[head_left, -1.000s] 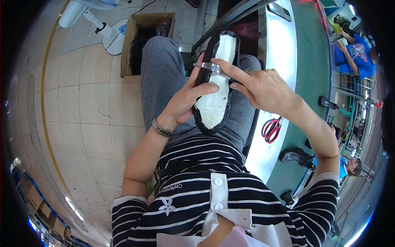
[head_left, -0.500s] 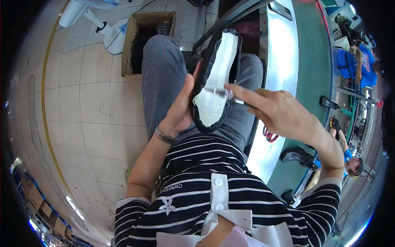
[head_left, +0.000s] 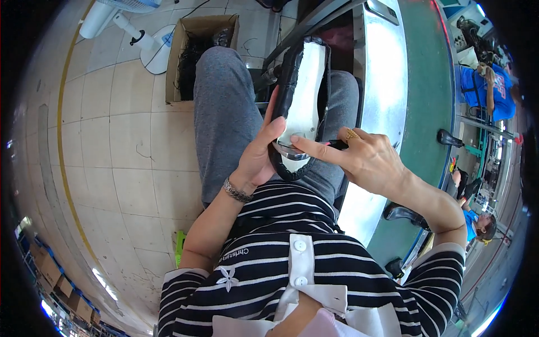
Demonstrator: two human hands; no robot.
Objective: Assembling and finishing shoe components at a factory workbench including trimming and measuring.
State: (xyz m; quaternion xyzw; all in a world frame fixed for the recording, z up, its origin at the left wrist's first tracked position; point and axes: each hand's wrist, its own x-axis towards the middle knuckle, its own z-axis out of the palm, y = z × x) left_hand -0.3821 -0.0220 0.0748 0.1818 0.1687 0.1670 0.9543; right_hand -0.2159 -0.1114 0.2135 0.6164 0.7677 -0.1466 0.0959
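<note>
I'm watching the left hand (head_left: 257, 156) clamping fingers on a black shoe (head_left: 306, 101), the right hand (head_left: 371, 164) on a metal tool (head_left: 287, 151).

Shoe (head_left: 307, 92) underside shows white, bordered in black. Blade (head_left: 291, 151) silver, handle (head_left: 337, 144) black. Shirt (head_left: 359, 269) black with thin white stripes; placket (head_left: 300, 262) plain white, flower emblem (head_left: 227, 278) white. Trousers (head_left: 222, 112) mottled grey. Ring (head_left: 351, 134) gold-toned, bracelet (head_left: 237, 192) silvery. Bench top (head_left: 384, 84) pale silver; conveyor belt (head_left: 424, 101) deep green. Floor tiles (head_left: 132, 140) cream; floor line (head_left: 60, 129) runs yellow. Carton (head_left: 172, 73) brown. Co-worker's shirt (head_left: 504, 95) bright blue.
</note>
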